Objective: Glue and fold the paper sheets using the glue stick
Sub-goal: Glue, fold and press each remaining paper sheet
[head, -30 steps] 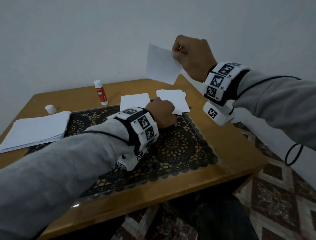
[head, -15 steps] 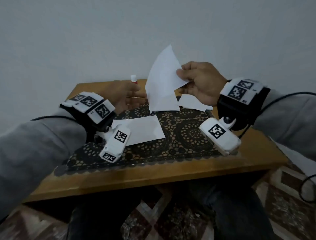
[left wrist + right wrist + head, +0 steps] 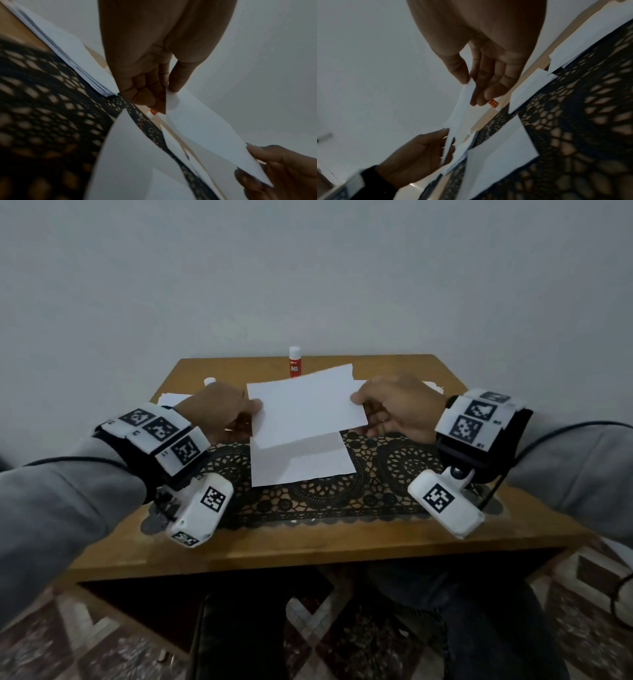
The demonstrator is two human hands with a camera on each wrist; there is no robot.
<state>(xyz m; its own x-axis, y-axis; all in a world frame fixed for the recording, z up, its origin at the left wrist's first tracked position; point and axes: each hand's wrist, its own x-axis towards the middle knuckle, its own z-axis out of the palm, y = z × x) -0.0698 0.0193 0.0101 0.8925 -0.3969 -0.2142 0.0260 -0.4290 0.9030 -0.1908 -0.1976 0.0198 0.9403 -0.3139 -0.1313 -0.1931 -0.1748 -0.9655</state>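
Left hand (image 3: 219, 412) and right hand (image 3: 400, 409), palms down, pinch opposite ends of a sheet (image 3: 305, 405) held above a second sheet (image 3: 301, 463) on the mat (image 3: 376, 494); glue stick (image 3: 295, 364) stands at the far edge.

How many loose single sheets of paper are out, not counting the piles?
2: one sheet held in the air between the left hand and right hand, one sheet flat on the lace mat. Others may be hidden.
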